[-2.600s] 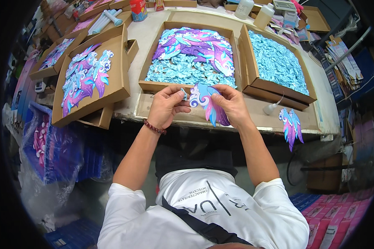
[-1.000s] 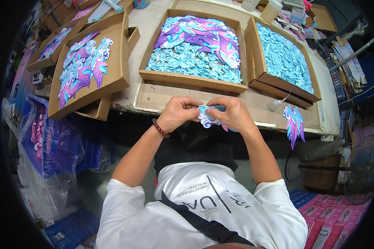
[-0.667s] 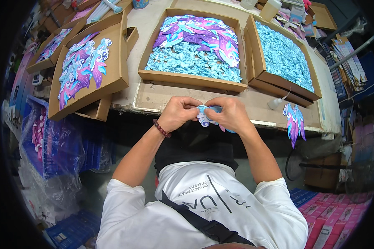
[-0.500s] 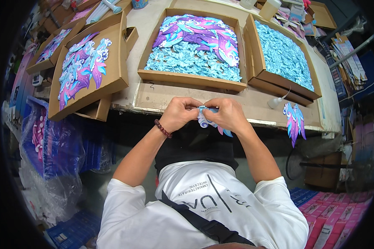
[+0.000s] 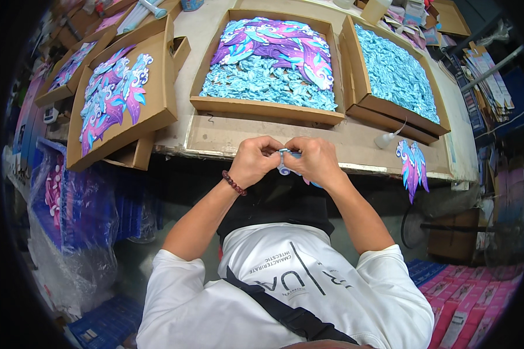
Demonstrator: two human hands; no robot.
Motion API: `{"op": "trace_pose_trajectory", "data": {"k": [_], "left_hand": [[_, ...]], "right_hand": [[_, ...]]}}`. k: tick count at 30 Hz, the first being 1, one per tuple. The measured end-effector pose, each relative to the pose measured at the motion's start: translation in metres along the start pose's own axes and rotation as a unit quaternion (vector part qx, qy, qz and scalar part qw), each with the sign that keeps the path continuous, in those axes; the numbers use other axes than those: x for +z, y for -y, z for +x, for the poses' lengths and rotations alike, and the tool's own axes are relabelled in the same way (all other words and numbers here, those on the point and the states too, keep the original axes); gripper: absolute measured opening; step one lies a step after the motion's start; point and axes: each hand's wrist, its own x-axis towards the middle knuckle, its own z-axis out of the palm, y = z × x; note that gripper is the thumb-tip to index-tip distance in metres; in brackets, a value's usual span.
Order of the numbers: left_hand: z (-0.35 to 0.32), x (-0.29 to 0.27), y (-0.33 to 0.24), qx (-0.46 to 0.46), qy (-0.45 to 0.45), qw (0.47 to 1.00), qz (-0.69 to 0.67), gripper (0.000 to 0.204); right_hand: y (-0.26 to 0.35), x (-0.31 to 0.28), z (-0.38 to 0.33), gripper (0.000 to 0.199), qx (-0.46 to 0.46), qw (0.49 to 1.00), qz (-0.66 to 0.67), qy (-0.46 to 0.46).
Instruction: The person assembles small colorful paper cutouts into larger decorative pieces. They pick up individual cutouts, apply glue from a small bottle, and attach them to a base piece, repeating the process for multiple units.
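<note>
Head view: both bare hands meet in front of the body, just off the near edge of the table (image 5: 209, 135). The left hand (image 5: 255, 163) has thumb and fingers pinched together on a small blue bit (image 5: 283, 150), mostly hidden by the fingertips. The right hand (image 5: 314, 160) is closed on a cut-out (image 5: 284, 170), its thumb tip close to the left one. Only a white-and-violet curl shows below the pinch, between the hands, with pink and blue tips under the right hand; whether bit and cut-out touch cannot be told. A bracelet (image 5: 234, 182) of dark beads circles the left wrist.

Straight beyond the grip stands the middle box (image 5: 268, 110): purple and blue cut-outs (image 5: 273, 49) fill its far part, and pale blue pieces (image 5: 256, 87) its near part. Beyond and right of the grip, the right box (image 5: 353, 70) is full of similar pale blue pieces. Left of the grip, the left box (image 5: 142, 128) sits tilted, with more cut-outs spread inside.

Right of the right hand, a small white bottle (image 5: 383, 141) with a thin nozzle lies near the right box. Farther right, a purple-and-blue piece (image 5: 412, 168) hangs partly over the table's edge.
</note>
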Motion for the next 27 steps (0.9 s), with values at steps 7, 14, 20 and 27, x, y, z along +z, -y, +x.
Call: {"op": "trace_pose_trajectory", "data": {"k": [7, 14, 20, 27], "left_hand": [[0.001, -0.007, -0.007, -0.028, 0.018, 0.998, -0.061, 0.020], [0.000, 0.003, -0.003, -0.019, 0.000, 0.997, -0.074, 0.022], [0.003, 0.009, 0.005, -0.009, -0.025, 1.000, -0.010, 0.017], [0.003, 0.010, 0.005, -0.007, -0.017, 0.998, -0.056, 0.013]], "right_hand": [[-0.014, -0.009, -0.003, 0.021, 0.048, 0.986, 0.148, 0.057], [-0.023, -0.001, -0.003, 0.024, 0.049, 0.982, 0.178, 0.044], [-0.024, -0.002, -0.002, 0.024, 0.088, 0.978, 0.179, 0.059], [-0.028, 0.002, -0.003, 0.021, 0.106, 0.966, 0.232, 0.054]]}}
